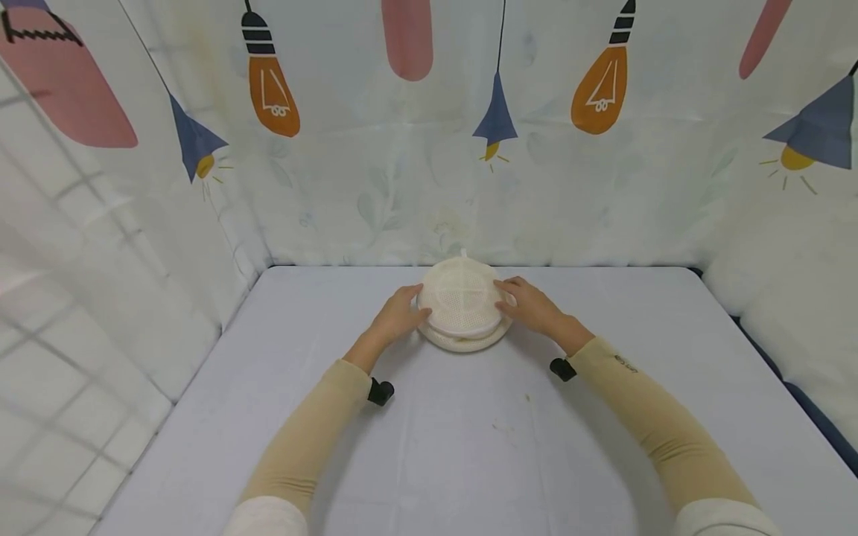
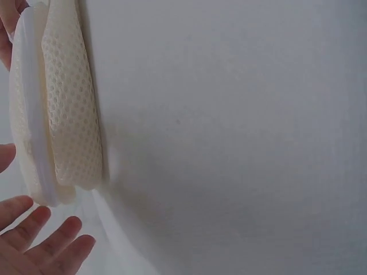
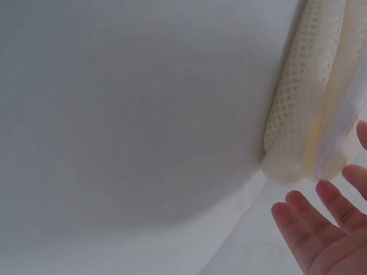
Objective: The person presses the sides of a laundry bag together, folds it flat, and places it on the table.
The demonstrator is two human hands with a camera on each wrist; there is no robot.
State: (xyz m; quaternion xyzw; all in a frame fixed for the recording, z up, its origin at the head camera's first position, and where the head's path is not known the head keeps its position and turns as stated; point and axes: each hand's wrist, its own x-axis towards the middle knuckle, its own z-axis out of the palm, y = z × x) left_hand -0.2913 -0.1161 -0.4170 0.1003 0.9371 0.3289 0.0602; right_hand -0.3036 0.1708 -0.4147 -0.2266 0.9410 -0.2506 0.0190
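A round, dome-shaped cream mesh laundry bag (image 1: 462, 298) with a white band around it lies at the table's far edge. My left hand (image 1: 402, 313) is at its left side, thumb toward the front and fingers behind. On the right side, my right hand (image 1: 529, 304) mirrors this, fingertips at the rim. In the left wrist view, the fingers (image 2: 51, 235) are spread and fairly straight beside the bag's edge (image 2: 71, 109). The right wrist view shows similarly extended fingers (image 3: 312, 217) just by the bag's padded rim (image 3: 295, 109).
A white-covered table (image 1: 469, 447) stretches out in front of me. Behind it hangs a white curtain (image 1: 415, 186) printed with lamps and bulbs; more fabric covers a wire grid (image 1: 67, 372) on the left. Small black cameras sit at both wrists.
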